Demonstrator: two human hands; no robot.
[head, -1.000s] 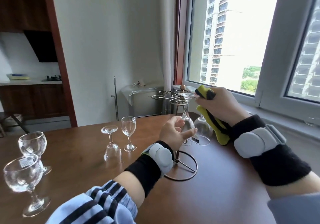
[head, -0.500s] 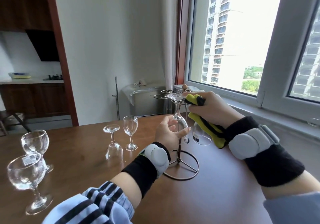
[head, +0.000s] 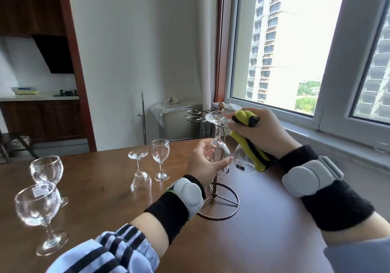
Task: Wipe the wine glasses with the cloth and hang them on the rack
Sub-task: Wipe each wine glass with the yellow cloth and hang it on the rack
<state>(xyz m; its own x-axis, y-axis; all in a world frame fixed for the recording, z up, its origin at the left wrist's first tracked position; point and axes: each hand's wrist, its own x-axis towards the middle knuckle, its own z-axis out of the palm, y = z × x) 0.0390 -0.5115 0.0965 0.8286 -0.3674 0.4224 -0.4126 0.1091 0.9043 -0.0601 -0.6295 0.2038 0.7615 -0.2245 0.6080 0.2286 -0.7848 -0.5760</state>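
Step in hand, as judged: seating an inverted wine glass (head: pixel 218 146) on the rack (head: pixel 217 190); its foot sits up at the level of the rack's top loops, its bowl hangs down beside the rack's post; to do it well, keep the glass plumb, slide the stem along the slot until the foot rests flat on the wire, and let go only once the weight is borne by the rack; go gently, since a second glass (head: pixel 243 162) already hangs just beside it and the two bowls could knock; left hand (head: pixel 203 163) comes up from below, palm turned toward the bowl, fingers and thumb curved loosely about it, steadying rather than clamping; right hand (head: pixel 258 130) is raised at foot level, knuckles up, fingers curled round the yellow-and-black cloth (head: pixel 249 146), a fingertip at the edge of the foot; the cloth trails down along the wrist and partly covers the hung glass; both wrists wear black bands with pale units; four more glasses wait on the worktop (head: pixel 263 241) to the left: one inverted (head: pixel 140 174), one upright (head: pixel 160 158) near it, two larger ones (head: pixel 45 196) nearest the camera.
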